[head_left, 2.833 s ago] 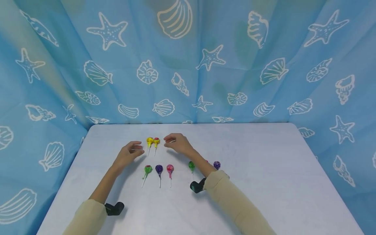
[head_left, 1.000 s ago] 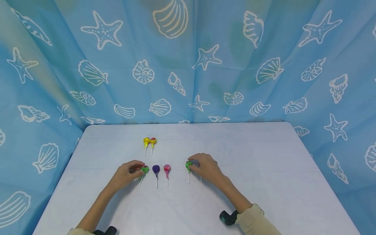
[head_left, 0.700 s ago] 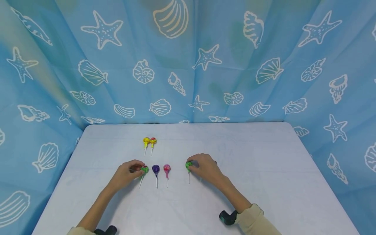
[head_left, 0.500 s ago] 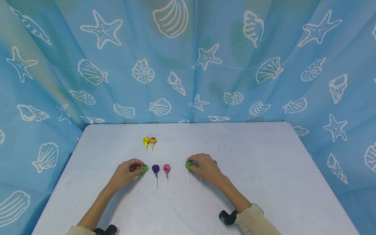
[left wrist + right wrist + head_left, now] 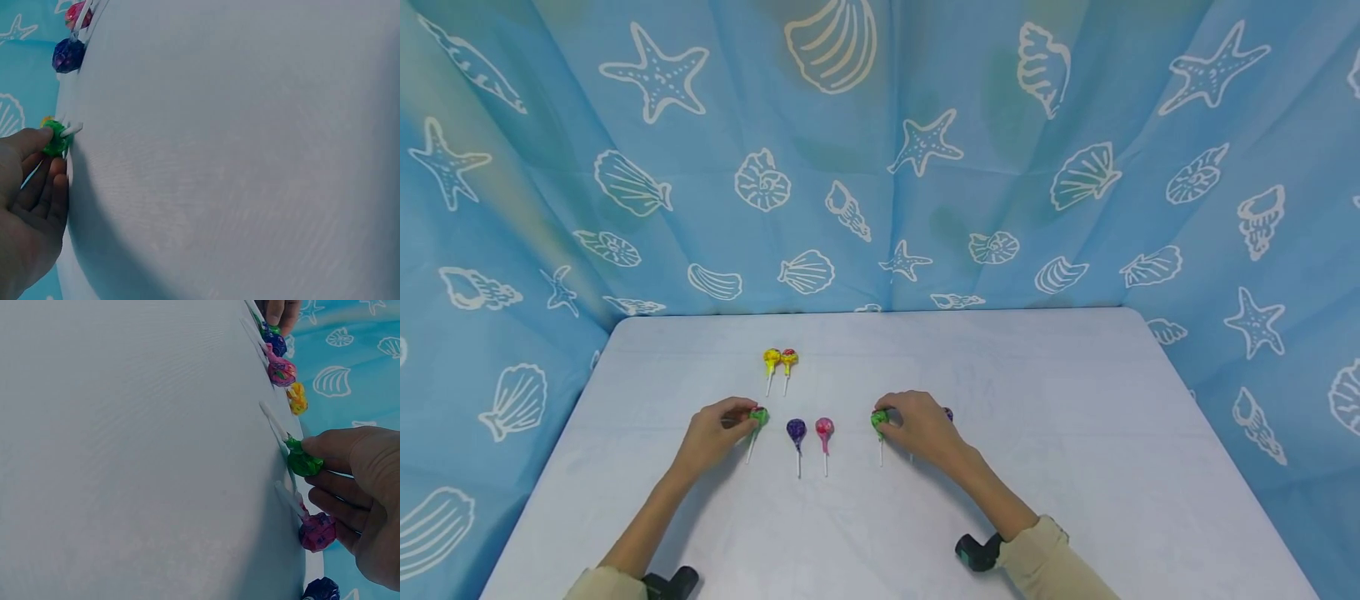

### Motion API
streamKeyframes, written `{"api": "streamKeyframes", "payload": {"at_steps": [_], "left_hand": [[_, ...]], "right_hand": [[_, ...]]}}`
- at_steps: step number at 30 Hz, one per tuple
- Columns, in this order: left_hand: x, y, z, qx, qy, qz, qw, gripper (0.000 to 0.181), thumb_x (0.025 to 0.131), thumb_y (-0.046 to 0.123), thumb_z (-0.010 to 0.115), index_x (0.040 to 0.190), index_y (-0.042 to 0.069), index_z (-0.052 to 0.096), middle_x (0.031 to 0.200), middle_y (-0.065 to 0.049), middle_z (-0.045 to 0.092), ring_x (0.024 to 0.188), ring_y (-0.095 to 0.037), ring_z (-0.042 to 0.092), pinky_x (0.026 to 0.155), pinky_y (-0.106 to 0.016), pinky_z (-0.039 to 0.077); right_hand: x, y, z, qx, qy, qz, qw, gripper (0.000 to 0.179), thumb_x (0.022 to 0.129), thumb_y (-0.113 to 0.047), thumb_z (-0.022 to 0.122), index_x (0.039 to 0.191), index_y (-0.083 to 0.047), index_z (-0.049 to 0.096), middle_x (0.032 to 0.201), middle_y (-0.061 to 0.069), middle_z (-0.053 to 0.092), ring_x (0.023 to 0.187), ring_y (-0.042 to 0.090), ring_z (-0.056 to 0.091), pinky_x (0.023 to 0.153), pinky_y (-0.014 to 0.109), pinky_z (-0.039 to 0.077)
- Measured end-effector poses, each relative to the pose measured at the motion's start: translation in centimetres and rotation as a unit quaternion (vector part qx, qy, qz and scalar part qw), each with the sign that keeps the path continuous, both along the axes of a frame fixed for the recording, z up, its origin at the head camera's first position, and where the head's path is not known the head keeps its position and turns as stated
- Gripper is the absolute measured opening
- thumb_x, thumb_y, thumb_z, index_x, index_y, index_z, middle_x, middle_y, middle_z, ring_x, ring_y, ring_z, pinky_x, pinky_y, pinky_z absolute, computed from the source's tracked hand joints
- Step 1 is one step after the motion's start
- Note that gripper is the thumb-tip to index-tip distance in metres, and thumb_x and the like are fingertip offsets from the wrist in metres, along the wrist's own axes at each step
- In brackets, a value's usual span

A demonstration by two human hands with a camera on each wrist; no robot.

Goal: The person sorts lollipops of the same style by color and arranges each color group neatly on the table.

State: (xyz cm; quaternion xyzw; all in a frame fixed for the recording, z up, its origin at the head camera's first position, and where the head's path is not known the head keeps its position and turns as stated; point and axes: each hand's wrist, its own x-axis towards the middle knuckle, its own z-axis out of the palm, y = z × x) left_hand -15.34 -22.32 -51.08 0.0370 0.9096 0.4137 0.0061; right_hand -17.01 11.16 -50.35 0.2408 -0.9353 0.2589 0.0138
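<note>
1. Two pinch grips, one per hand. Left hand [image 5: 711,429]: thumb and fingers closed down to the width of one candy head, holding the left green lollipop [image 5: 759,417]. Stick slants from the grip toward the wearer.
2. Right hand [image 5: 917,427]: same pinch, thumb on the wrapper, holding the right green lollipop [image 5: 880,418]. Stick also points toward the wearer.
3. Height: cannot tell whether either candy is clear of the table [image 5: 1075,400].
4. Neighbours, left grip: purple lollipop [image 5: 796,430] near on its right, pink lollipop [image 5: 824,427] next along; yellow lollipops [image 5: 772,357] beyond it, farther from the wearer.
5. Neighbours, right grip: pink-purple lollipop [image 5: 317,531] below the lower fingers; contact unclear. Dark purple lollipop [image 5: 322,589] farther out, past the hand's outer side.
6. Technique, left (judgement): light pressure on the round head should do; a hard squeeze may roll it and swing the stick. Best to raise it slightly before any sideways travel, so the stick does not drag.
7. Technique, right (judgement): curl the spare fingers up before moving, or they may nudge the pink-purple one. Take both wrists slowly and match their pace.
</note>
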Motion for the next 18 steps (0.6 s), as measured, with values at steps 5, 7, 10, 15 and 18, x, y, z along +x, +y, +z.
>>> {"api": "streamKeyframes", "payload": {"at_steps": [5,7,10,15,18], "left_hand": [[0.2,0.3,-0.3,0.008,0.016,0.013,0.9998,0.029,0.090,0.005,0.072,0.117,-0.004,0.068,0.099,-0.013,0.070,0.093,-0.030,0.067,0.085,-0.043,0.056],[0.1,0.3,-0.4,0.008,0.020,0.020,0.9996,0.029,0.090,0.005,0.072,0.117,-0.003,0.068,0.100,-0.013,0.070,0.094,-0.029,0.067,0.084,-0.042,0.056],[0.0,0.4,-0.7,0.007,0.025,0.028,0.9993,0.029,0.090,0.005,0.072,0.117,-0.003,0.068,0.101,-0.013,0.071,0.094,-0.029,0.067,0.084,-0.042,0.056],[-0.1,0.4,-0.9,0.008,0.026,0.035,0.9990,0.029,0.090,0.006,0.073,0.117,-0.003,0.069,0.102,-0.014,0.071,0.093,-0.028,0.067,0.084,-0.042,0.056],[-0.2,0.4,-0.9,0.011,0.017,0.035,0.9992,0.029,0.090,0.006,0.072,0.118,-0.003,0.068,0.102,-0.014,0.070,0.094,-0.028,0.066,0.085,-0.042,0.055]], "right_hand": [[-0.2,0.0,0.3,-0.003,-0.002,0.008,1.0000,0.024,0.086,-0.017,0.079,0.110,-0.012,0.074,0.106,0.001,0.073,0.103,0.019,0.067,0.094,0.036,0.053],[-0.2,0.0,0.5,-0.010,-0.007,0.012,0.9999,0.026,0.087,-0.018,0.079,0.111,-0.011,0.074,0.108,0.002,0.073,0.105,0.020,0.066,0.095,0.038,0.052],[-0.4,0.0,0.7,-0.024,-0.018,0.016,0.9994,0.027,0.087,-0.018,0.078,0.113,-0.011,0.074,0.110,0.003,0.073,0.108,0.021,0.065,0.096,0.040,0.052],[-0.4,-0.3,1.3,-0.086,-0.042,0.018,0.9953,0.026,0.087,-0.015,0.078,0.112,-0.012,0.074,0.108,0.001,0.072,0.106,0.020,0.065,0.094,0.040,0.052],[-0.5,-0.8,1.8,-0.113,-0.056,0.012,0.9919,0.025,0.088,-0.016,0.077,0.114,-0.014,0.074,0.109,-0.002,0.072,0.106,0.019,0.064,0.095,0.041,0.051]]}}
